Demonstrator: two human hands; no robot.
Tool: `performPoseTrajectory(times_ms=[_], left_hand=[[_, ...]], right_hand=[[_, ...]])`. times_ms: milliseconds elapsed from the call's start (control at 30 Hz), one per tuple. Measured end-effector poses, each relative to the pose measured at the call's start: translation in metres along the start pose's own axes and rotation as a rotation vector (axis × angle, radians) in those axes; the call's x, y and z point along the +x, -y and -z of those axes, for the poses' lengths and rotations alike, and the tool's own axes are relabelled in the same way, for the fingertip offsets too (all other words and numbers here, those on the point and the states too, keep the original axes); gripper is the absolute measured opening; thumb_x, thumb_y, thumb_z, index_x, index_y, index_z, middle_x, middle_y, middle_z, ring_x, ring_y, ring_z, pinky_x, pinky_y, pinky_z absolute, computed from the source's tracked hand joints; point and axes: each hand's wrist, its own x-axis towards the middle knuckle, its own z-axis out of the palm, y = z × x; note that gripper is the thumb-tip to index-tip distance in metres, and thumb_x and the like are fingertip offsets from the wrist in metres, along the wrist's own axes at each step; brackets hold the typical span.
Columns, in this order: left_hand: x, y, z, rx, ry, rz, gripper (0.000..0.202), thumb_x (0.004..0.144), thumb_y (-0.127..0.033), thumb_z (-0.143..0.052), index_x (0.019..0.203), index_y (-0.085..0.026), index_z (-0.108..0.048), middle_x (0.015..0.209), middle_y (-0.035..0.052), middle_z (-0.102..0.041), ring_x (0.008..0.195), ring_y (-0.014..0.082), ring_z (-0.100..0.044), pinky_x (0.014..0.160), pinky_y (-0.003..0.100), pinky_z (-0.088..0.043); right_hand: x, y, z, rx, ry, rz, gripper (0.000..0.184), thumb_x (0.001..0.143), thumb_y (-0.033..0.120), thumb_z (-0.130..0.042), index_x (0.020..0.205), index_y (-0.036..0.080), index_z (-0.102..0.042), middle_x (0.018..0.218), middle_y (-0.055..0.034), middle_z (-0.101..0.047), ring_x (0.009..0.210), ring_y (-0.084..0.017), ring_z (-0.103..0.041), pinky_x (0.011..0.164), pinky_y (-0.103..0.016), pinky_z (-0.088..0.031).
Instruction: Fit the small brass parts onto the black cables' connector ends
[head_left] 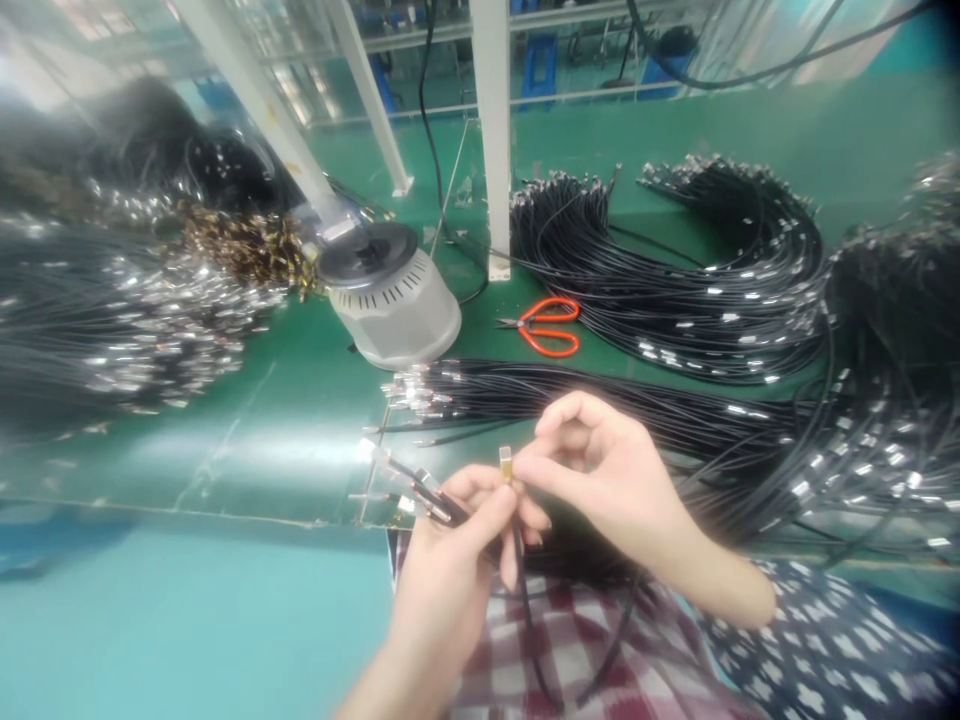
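My left hand (pixel 469 540) is closed around several black cables (pixel 427 490), whose bare ends and metal plugs stick out to the left. Between its thumb and forefinger stands one cable's plug (pixel 505 462), upright, with a silver rectangular shell and a yellowish base like a USB plug. That cable (pixel 529 620) loops down over the lap. From the right, my right hand (pixel 600 460) meets the plug's side with its thumb and fingertips pinched; its other fingers are curled. The exact contact of the fingertips is too blurred to make out.
A bundle of black cables (pixel 510 385) lies just beyond my hands. Orange-handled scissors (pixel 551 328) and a grey round-topped device (pixel 397 310) stand behind it. Coiled cables (pixel 720 290) fill the right; more cable piles (pixel 135 310) lie left. A white post (pixel 491 140) rises from the green table (pixel 300 440).
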Motion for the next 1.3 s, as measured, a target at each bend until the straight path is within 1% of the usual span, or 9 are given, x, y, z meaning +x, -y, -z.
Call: performPoseTrajectory(times_ms=[167, 333, 467, 567, 667, 833, 1033, 1167, 1300], left_hand=[[-0.001, 0.004, 0.003, -0.031, -0.002, -0.023, 0.011, 0.081, -0.021, -0.069, 0.073, -0.014, -0.066, 0.064, 0.0042, -0.073, 0.041, 0.0061, -0.053, 0.043, 0.017, -0.039], [0.0, 0.001, 0.003, -0.012, 0.049, -0.008, 0.013, 0.08, -0.022, -0.072, 0.075, -0.015, -0.062, 0.057, 0.0005, -0.068, 0.039, 0.0048, -0.049, 0.039, 0.015, -0.032], [-0.001, -0.001, 0.002, 0.024, 0.001, -0.013, 0.017, 0.072, -0.018, -0.077, 0.07, -0.016, -0.06, 0.053, -0.0007, -0.065, 0.046, 0.0075, -0.053, 0.039, 0.013, -0.031], [-0.003, -0.001, 0.001, 0.025, -0.01, -0.026, 0.017, 0.073, -0.017, -0.075, 0.067, -0.016, -0.059, 0.057, 0.0025, -0.07, 0.044, 0.0065, -0.051, 0.04, 0.013, -0.033], [-0.004, 0.0, 0.002, 0.035, -0.013, -0.052, 0.014, 0.076, -0.016, -0.073, 0.068, -0.016, -0.061, 0.061, 0.0046, -0.073, 0.048, 0.0087, -0.055, 0.04, 0.014, -0.035], [-0.005, 0.001, 0.002, 0.059, 0.027, -0.072, 0.012, 0.081, -0.016, -0.068, 0.069, -0.014, -0.067, 0.063, 0.0049, -0.074, 0.042, 0.0056, -0.053, 0.044, 0.015, -0.038], [-0.004, 0.001, 0.006, 0.007, 0.08, -0.024, 0.016, 0.083, -0.02, -0.068, 0.068, -0.013, -0.069, 0.066, 0.0053, -0.074, 0.04, 0.0051, -0.054, 0.05, 0.018, -0.043], [0.0, -0.001, 0.01, -0.025, 0.116, 0.02, 0.015, 0.083, -0.022, -0.068, 0.071, -0.013, -0.069, 0.065, 0.005, -0.074, 0.038, 0.0042, -0.053, 0.048, 0.018, -0.042], [0.004, -0.001, 0.012, -0.026, 0.13, 0.048, 0.013, 0.081, -0.025, -0.071, 0.074, -0.014, -0.069, 0.062, 0.0046, -0.072, 0.036, 0.0058, -0.052, 0.039, 0.016, -0.034]], right_hand=[[0.002, -0.005, -0.002, 0.066, 0.055, -0.023, 0.031, 0.073, 0.024, -0.078, 0.082, 0.022, -0.048, 0.063, 0.0043, -0.067, 0.046, -0.012, -0.059, 0.051, -0.028, -0.048], [0.001, -0.008, -0.001, 0.039, 0.021, 0.052, 0.029, 0.075, 0.019, -0.075, 0.079, 0.023, -0.046, 0.071, 0.0038, -0.069, 0.065, -0.013, -0.062, 0.065, -0.029, -0.047], [-0.002, -0.007, -0.002, 0.029, 0.004, 0.062, 0.031, 0.075, 0.015, -0.076, 0.078, 0.023, -0.045, 0.071, 0.0047, -0.07, 0.069, -0.013, -0.062, 0.07, -0.029, -0.047], [-0.002, -0.005, -0.002, 0.172, 0.118, -0.021, 0.034, 0.074, 0.019, -0.078, 0.081, 0.023, -0.045, 0.068, 0.0054, -0.07, 0.058, -0.012, -0.062, 0.06, -0.027, -0.048], [0.002, -0.003, -0.002, 0.286, 0.205, -0.11, 0.037, 0.072, 0.021, -0.08, 0.086, 0.022, -0.045, 0.065, 0.0055, -0.069, 0.046, -0.01, -0.058, 0.049, -0.024, -0.047], [0.009, -0.003, 0.001, 0.287, 0.252, -0.157, 0.041, 0.068, 0.019, -0.083, 0.087, 0.02, -0.046, 0.07, 0.0028, -0.071, 0.043, -0.009, -0.058, 0.044, -0.021, -0.046], [0.014, -0.004, 0.004, 0.344, 0.344, -0.166, 0.034, 0.073, 0.013, -0.077, 0.089, 0.02, -0.048, 0.067, 0.0027, -0.07, 0.042, -0.011, -0.059, 0.044, -0.023, -0.048], [0.015, -0.005, 0.003, 0.282, 0.302, -0.139, 0.022, 0.079, 0.016, -0.073, 0.088, 0.018, -0.053, 0.064, 0.004, -0.067, 0.05, -0.009, -0.06, 0.053, -0.022, -0.049], [0.015, -0.006, 0.003, 0.143, 0.2, -0.067, 0.012, 0.085, 0.024, -0.069, 0.089, 0.016, -0.062, 0.081, -0.0011, -0.069, 0.064, -0.008, -0.062, 0.063, -0.021, -0.049]])
